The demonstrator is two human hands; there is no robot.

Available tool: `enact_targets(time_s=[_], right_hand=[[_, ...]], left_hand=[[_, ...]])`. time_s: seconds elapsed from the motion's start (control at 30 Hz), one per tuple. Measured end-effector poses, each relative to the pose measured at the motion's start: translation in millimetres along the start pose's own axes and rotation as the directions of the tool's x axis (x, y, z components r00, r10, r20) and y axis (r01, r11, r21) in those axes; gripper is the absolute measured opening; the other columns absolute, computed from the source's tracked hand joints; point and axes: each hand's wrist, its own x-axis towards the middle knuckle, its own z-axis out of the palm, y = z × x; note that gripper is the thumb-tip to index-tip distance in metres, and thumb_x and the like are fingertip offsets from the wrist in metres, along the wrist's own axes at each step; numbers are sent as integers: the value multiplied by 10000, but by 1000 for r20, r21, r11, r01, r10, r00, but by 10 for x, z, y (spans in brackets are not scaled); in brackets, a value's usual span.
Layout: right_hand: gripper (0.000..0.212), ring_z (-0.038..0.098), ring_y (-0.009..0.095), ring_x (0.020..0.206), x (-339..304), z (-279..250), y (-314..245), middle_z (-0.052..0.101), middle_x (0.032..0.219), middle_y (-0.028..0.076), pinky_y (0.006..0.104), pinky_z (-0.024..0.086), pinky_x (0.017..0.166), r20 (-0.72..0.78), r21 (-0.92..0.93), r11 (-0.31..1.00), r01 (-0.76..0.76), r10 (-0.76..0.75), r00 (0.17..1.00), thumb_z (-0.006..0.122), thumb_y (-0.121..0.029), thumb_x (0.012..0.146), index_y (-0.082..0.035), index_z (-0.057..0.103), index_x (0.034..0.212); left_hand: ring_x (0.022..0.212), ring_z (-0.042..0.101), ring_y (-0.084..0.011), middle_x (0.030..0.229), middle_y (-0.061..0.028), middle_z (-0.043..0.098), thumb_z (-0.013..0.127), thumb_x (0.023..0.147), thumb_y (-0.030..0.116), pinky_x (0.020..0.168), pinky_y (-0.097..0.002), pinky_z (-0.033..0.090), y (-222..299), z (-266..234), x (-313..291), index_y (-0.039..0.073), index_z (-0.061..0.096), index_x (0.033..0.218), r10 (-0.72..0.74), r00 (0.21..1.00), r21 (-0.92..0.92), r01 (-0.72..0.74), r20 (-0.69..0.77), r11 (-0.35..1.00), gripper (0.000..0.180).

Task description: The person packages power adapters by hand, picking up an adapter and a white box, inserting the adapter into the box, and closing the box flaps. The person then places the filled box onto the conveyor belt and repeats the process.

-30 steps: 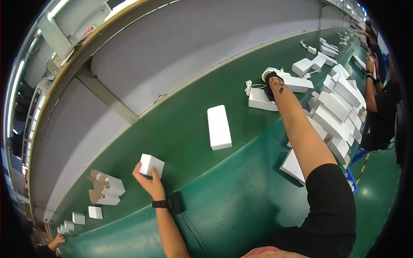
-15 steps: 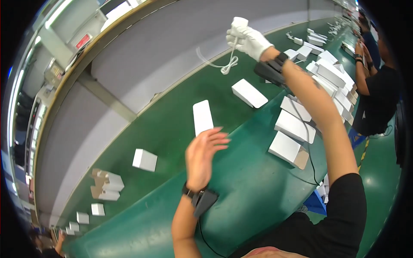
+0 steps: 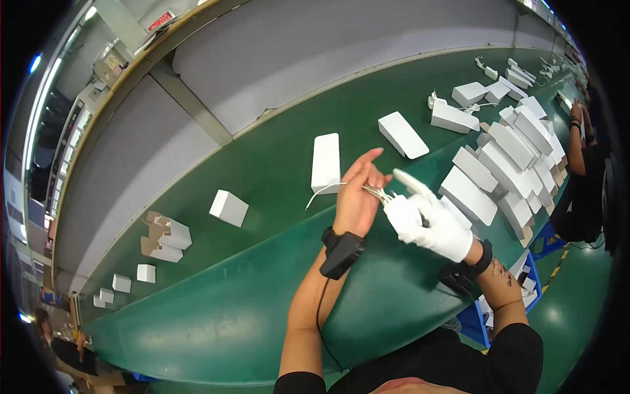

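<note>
My right hand [image 3: 443, 230], in a white glove, grips a white power adapter [image 3: 401, 215] above the near edge of the table. A thin white cable [image 3: 323, 189] runs from the adapter's side to my bare left hand [image 3: 357, 207]. The fingers of my left hand are closed round the bundled part of that cable, and its loose end hangs out to the left. Just behind my left hand lies a flat white box [image 3: 326, 161]. Another white box [image 3: 402, 135] rests farther right, apart from both hands.
A heap of white boxes [image 3: 505, 148] covers the table's right side. On the left stand a small white box [image 3: 229, 208] and opened cartons [image 3: 165, 236]. A blue bin [image 3: 474, 322] sits below the near edge. Co-workers are at both ends.
My right hand has come down and nearer from the far side of the table, bringing the adapter and cable. My left hand has moved right and closed on the cable.
</note>
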Motion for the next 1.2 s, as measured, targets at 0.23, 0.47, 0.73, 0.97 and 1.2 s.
enact_targets(time_s=[0.23,0.47,0.73,0.97,1.2], right_hand=[[413,570,175,1010,94,253,51,540,1206,114,304,472,842,25,422,856,-300,319,947,717,-195,769,-46,527,1105],[520,569,127,899,-91,191,287,551,1167,84,263,476,749,-174,762,639,-106,358,917,708,-146,787,-86,435,1226],[471,577,156,927,-110,28,-28,544,1209,121,291,489,790,-349,682,731,-17,345,871,673,-100,819,-80,429,1222],[449,597,207,939,-140,151,-50,567,1185,138,323,494,800,-209,429,903,-2,101,973,703,-55,776,-69,503,1178],[315,639,279,891,200,-106,155,652,1012,153,346,508,765,452,432,773,-464,260,853,713,-98,752,-59,607,1046]], left_hand=[[1094,523,-219,1034,-92,579,597,885,274,923,-350,412,68,375,59,-1,398,1351,180,983,661,-115,-31,742,576],[1226,462,-252,1293,-157,508,723,742,301,1018,-385,370,828,-463,105,2,357,1377,177,962,883,261,-207,-390,791],[1234,455,-213,1321,-84,486,777,650,46,1057,-358,333,868,-499,-440,29,357,1378,-143,956,768,292,-257,570,840],[1302,378,-201,1370,-64,431,784,645,4,1097,-344,263,490,-397,-827,45,331,1403,-210,929,616,361,-306,700,885],[1317,355,-205,1394,-67,393,810,640,35,1101,-346,255,280,-351,-736,54,322,1412,-411,909,779,306,-69,547,914]])
